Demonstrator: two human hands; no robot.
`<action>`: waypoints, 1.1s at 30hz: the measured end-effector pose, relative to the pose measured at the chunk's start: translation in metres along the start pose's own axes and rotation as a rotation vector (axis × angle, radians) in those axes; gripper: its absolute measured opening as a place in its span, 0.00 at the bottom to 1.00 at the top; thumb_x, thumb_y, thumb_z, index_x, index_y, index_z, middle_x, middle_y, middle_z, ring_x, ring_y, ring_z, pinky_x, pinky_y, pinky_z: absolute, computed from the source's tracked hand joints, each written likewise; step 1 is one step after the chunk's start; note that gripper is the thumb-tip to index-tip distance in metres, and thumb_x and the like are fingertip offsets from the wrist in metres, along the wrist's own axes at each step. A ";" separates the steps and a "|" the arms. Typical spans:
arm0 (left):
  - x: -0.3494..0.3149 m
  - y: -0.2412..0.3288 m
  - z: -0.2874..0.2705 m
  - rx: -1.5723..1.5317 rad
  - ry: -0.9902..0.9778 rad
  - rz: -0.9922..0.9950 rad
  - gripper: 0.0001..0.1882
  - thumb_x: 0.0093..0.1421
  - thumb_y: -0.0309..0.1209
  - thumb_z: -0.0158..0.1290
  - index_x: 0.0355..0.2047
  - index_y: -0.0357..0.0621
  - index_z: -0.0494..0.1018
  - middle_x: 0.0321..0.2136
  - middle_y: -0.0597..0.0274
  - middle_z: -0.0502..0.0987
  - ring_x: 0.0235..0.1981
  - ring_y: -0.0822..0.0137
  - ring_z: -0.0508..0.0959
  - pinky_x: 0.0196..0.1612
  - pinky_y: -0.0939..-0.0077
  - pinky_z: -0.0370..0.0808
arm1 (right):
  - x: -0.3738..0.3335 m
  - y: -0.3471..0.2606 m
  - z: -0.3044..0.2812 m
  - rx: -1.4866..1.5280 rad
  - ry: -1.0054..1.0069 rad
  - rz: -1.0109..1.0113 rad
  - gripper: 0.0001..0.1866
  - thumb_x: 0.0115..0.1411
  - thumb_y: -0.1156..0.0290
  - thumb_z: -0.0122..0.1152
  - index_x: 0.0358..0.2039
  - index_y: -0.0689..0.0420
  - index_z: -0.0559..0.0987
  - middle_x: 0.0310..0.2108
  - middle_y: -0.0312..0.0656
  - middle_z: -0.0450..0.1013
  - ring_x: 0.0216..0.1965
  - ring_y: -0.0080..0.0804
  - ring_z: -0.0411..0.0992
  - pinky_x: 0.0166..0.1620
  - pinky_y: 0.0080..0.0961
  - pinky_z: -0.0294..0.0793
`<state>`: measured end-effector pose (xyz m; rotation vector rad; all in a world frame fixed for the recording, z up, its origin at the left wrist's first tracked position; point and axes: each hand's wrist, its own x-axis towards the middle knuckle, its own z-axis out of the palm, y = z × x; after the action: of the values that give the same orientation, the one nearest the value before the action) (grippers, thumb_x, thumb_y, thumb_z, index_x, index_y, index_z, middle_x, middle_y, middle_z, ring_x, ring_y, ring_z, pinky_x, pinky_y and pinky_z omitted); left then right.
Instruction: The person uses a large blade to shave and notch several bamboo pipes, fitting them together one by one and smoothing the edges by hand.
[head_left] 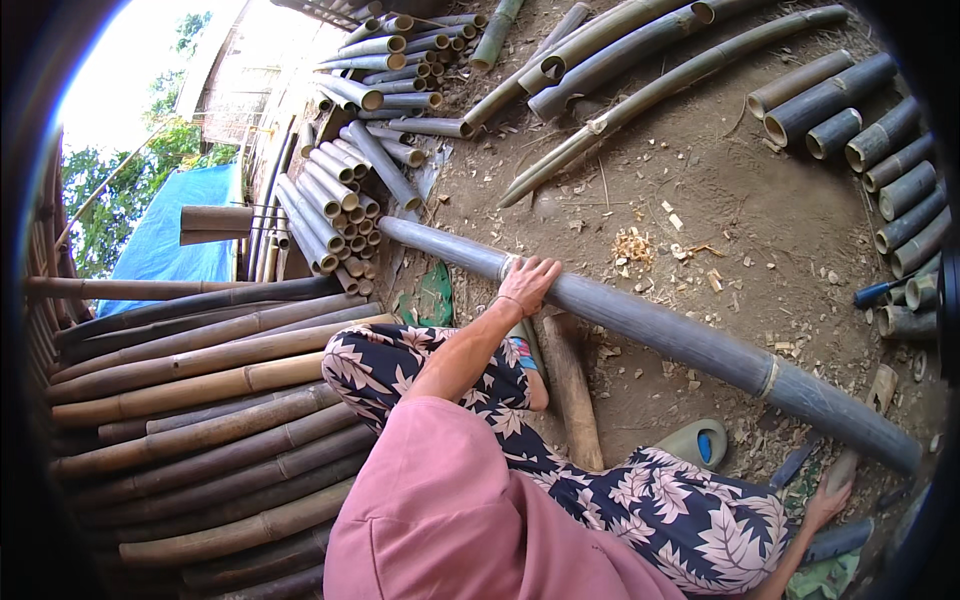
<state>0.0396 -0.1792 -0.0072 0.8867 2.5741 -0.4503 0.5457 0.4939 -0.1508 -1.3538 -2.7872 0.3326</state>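
A long grey-green bamboo pole (pixel 670 335) lies slantwise across the ground in front of me, from the stacked bamboo down to the lower right. My left hand (pixel 530 283) is closed over its upper part, close to a pale node. Beneath the pole's near right end, my right hand (pixel 830 497) is closed around a short grey-brown piece of wood (pixel 844 466). A similar wooden end (pixel 882 388) shows beyond the pole; whether the two are one piece is hidden. A dark flat blade-like thing (pixel 795 460) lies beside my right hand.
Cut bamboo tubes (pixel 335 210) are stacked at upper left, and short sections (pixel 840 133) line the right side. Long poles (pixel 230 380) lie to my left. A wooden log (pixel 573 390) and a green clog (pixel 697 443) sit by my legs. Shavings (pixel 632 245) litter the dirt.
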 end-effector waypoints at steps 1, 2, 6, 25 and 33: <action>0.002 0.003 -0.001 -0.012 0.015 -0.007 0.41 0.40 0.27 0.64 0.58 0.51 0.62 0.54 0.62 0.70 0.58 0.57 0.69 0.58 0.56 0.66 | 0.004 0.006 -0.002 -0.014 -0.003 0.000 0.43 0.59 0.49 0.65 0.65 0.65 0.63 0.64 0.59 0.62 0.64 0.57 0.59 0.66 0.45 0.55; 0.003 0.004 -0.005 -0.017 0.029 -0.011 0.41 0.40 0.27 0.64 0.58 0.51 0.62 0.54 0.62 0.70 0.58 0.57 0.69 0.58 0.57 0.66 | 0.005 0.009 -0.001 -0.024 -0.007 0.006 0.43 0.59 0.49 0.65 0.65 0.65 0.63 0.64 0.59 0.62 0.64 0.57 0.59 0.66 0.45 0.56; 0.056 0.019 -0.023 -0.011 0.150 0.045 0.37 0.44 0.24 0.62 0.57 0.47 0.65 0.54 0.57 0.71 0.58 0.53 0.69 0.60 0.57 0.67 | 0.004 0.067 -0.011 0.037 0.158 -0.034 0.45 0.53 0.59 0.74 0.64 0.69 0.63 0.61 0.60 0.65 0.61 0.56 0.64 0.65 0.45 0.60; 0.142 0.475 -0.169 -0.261 -0.218 0.557 0.55 0.43 0.45 0.70 0.66 0.40 0.52 0.57 0.43 0.68 0.56 0.44 0.72 0.57 0.52 0.73 | -0.157 -0.182 -0.056 0.412 0.112 0.360 0.32 0.50 0.74 0.71 0.55 0.65 0.69 0.55 0.55 0.59 0.55 0.61 0.64 0.55 0.46 0.69; 0.155 0.471 -0.171 -0.278 -0.285 0.612 0.57 0.42 0.48 0.69 0.66 0.40 0.52 0.56 0.41 0.69 0.55 0.42 0.73 0.56 0.49 0.73 | -0.249 -0.186 -0.145 0.667 -0.001 0.584 0.26 0.53 0.67 0.66 0.50 0.66 0.72 0.50 0.57 0.64 0.51 0.57 0.69 0.53 0.45 0.71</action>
<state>0.1852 0.3248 -0.0084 1.3197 1.9175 -0.0309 0.5737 0.2143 0.0455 -1.8719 -1.9011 1.1353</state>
